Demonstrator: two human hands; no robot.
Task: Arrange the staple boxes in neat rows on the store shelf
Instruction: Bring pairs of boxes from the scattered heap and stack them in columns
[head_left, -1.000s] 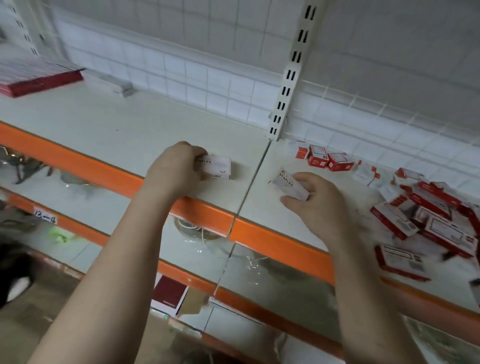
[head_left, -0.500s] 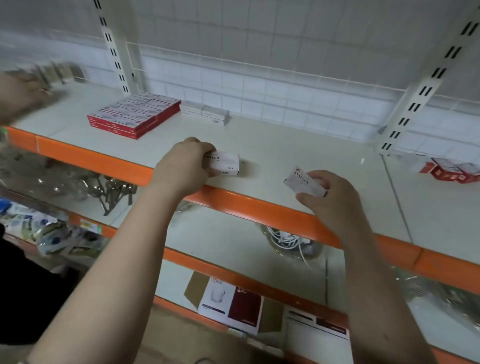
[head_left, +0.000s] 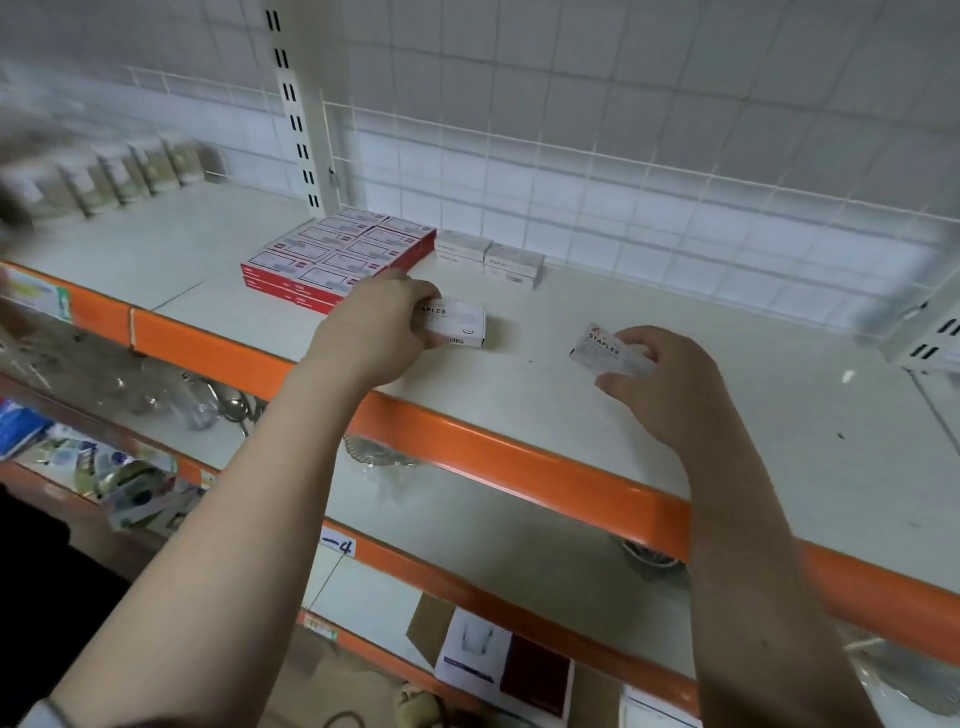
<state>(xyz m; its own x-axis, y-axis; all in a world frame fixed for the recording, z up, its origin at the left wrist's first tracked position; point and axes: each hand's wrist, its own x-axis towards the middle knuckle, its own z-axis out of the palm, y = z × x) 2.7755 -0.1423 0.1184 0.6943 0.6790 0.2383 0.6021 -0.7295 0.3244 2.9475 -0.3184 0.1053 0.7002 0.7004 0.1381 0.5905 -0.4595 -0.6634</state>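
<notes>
My left hand (head_left: 376, 325) grips a white staple box (head_left: 460, 325) by its left end, just above the white shelf (head_left: 649, 410). My right hand (head_left: 662, 382) holds a second white staple box (head_left: 605, 351), tilted, above the shelf to the right. At the back stands a neat block of red staple boxes (head_left: 335, 257), two layers high. Right of that block sit two short stacks of white staple boxes (head_left: 491, 257) against the wire grid.
An orange rail (head_left: 519, 467) edges the shelf front. A slotted upright (head_left: 298, 104) stands behind the red block. Blurred packets (head_left: 130, 176) line the far left. Lower shelves hold wrapped goods and a carton (head_left: 498, 670).
The view has swung left, so the red block and white stacks sit nearer the middle. Both hands, each still holding its box, have moved left along the shelf toward those stacks.
</notes>
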